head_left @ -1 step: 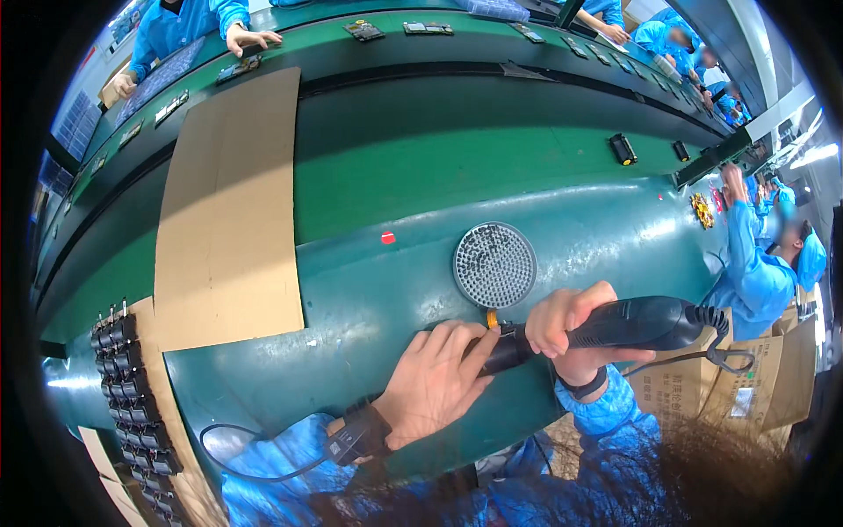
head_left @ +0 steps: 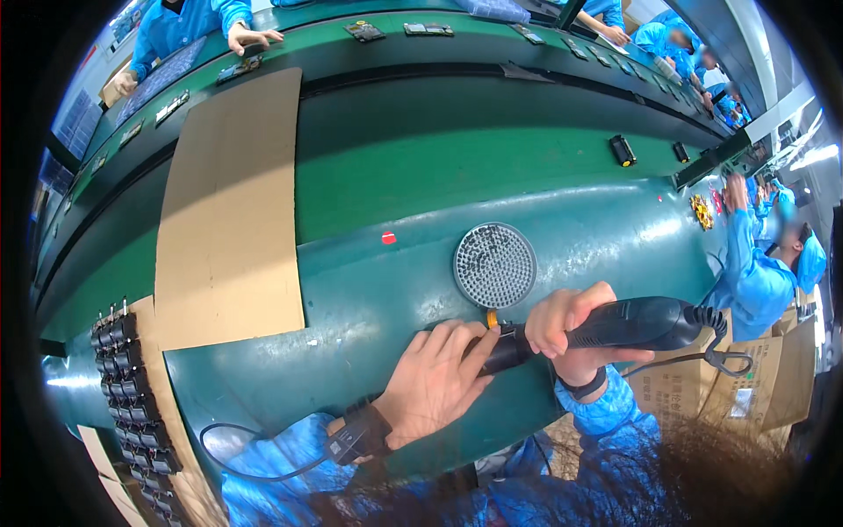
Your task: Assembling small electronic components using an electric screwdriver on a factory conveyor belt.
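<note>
One black handheld tool (head_left: 637,323) lies right of centre in the lower half of the frame. Its long axis runs nearly level, dropping slightly leftward; the narrow end points left, and the thick rear end, with one coiled cord (head_left: 716,325), points right. Of the two hands, the right hand (head_left: 555,327) is wrapped around the tool's front part. The left hand (head_left: 439,382) lies palm down at the narrow end, its fingers close together; whether it grips anything underneath cannot be told. One orange-yellow tab (head_left: 492,318) shows just beyond its fingertips.

Just above the tab stands one round grey tray (head_left: 503,304), filled with many small dark pieces (head_left: 496,263), too small to count. The green surface (head_left: 369,290) also carries one red disc (head_left: 389,238) near the middle and one cardboard sheet (head_left: 230,211) at left. Two black blocks (head_left: 623,151) sit at upper right. Rows of black units (head_left: 132,386), too crowded to count, fill the lower left.
</note>
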### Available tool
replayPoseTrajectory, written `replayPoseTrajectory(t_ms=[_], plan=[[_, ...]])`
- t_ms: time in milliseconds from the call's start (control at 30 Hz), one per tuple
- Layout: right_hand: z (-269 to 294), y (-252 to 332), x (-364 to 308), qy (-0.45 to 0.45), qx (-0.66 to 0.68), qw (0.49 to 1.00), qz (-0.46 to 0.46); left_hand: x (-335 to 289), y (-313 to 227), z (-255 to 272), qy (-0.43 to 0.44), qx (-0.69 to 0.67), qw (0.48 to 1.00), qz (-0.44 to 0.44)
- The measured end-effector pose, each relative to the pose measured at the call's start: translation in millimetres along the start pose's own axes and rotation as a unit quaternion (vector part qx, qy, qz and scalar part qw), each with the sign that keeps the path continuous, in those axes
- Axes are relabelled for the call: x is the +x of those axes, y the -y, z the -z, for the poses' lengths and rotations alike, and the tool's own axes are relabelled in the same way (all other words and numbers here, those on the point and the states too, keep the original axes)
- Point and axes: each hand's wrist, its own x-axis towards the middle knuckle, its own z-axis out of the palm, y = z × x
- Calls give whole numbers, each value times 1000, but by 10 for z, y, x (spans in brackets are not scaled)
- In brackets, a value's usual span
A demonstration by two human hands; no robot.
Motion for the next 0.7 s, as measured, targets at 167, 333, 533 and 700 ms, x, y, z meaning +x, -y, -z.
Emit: replayPoseTrajectory(t_ms=[167, 333, 533, 700], plan=[[-59, 41, 5, -81, 22, 996, 2, -44, 2, 14, 5, 3, 1000, 10], [30, 196, 317, -133, 15, 988, 76, -58, -6, 12, 0, 5, 1000, 3], [229, -134, 431, -160, -38, 986, 1, -49, 43, 15, 7, 1, 1000, 7], [313, -168, 459, -173, -41, 984, 3, -55, 55, -1, -6, -5, 1000, 2]])
